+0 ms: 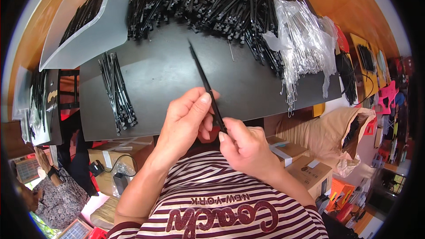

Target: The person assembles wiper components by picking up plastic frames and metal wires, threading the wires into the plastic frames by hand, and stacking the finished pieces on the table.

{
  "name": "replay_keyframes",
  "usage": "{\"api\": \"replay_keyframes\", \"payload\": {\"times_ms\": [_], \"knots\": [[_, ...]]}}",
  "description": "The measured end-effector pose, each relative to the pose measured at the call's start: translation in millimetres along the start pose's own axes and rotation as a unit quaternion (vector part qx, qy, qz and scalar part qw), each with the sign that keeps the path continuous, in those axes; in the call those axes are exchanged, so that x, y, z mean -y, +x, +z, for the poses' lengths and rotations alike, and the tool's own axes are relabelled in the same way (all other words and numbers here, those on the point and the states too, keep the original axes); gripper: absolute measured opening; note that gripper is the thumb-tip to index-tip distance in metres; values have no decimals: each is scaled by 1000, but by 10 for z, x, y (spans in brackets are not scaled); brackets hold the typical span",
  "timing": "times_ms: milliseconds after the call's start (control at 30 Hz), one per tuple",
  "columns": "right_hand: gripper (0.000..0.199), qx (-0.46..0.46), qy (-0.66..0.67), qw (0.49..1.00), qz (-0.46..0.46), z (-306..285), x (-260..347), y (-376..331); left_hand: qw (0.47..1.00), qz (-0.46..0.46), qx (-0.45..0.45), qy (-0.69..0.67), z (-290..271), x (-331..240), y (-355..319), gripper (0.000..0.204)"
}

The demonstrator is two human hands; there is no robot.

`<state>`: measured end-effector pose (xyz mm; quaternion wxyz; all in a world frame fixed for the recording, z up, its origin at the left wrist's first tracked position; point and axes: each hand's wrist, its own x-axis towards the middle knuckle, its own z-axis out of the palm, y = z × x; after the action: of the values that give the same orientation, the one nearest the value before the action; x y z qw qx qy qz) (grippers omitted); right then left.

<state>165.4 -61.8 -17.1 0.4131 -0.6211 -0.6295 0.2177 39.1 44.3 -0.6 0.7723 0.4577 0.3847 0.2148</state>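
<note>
Centre of frame: left hand (188, 115) pinches a slim black rod (201, 73) between thumb and fingers partway along, right hand (250, 148) pinches its lower end, the rod slanting up-left over the dark table (164, 79). Writing: striped shirt (190, 163), bottom centre, carries large maroon script and a smaller line of capitals, both upside down; cardboard box (316, 181), lower right, bears small dark print. Loose black rods (117, 93) lie centre-left, a big pile (199, 4) along the top, bagged silver wires (303, 44) upper right.
</note>
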Motion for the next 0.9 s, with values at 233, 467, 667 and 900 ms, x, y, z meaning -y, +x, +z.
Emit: {"api": "replay_keyframes", "payload": {"times_ms": [233, 467, 667, 900], "knots": [[14, 23, 89, 993, 77, -8, -27, -45, 999, 11, -22, 46, 31, 84, -4, 26], [14, 35, 246, 946, 209, -117, -43, -82, 999, 0, 2, 32, 104, 102, -14, 19], [12, -40, 96, 978, 182, -663, -114, -127, 999, -20, 2, -48, 18, 155, -78, 22], [20, -133, -123, 955, 233, -1354, -875, 24, 985, -46, 25, -167, 51, 206, -92, 22]]}}
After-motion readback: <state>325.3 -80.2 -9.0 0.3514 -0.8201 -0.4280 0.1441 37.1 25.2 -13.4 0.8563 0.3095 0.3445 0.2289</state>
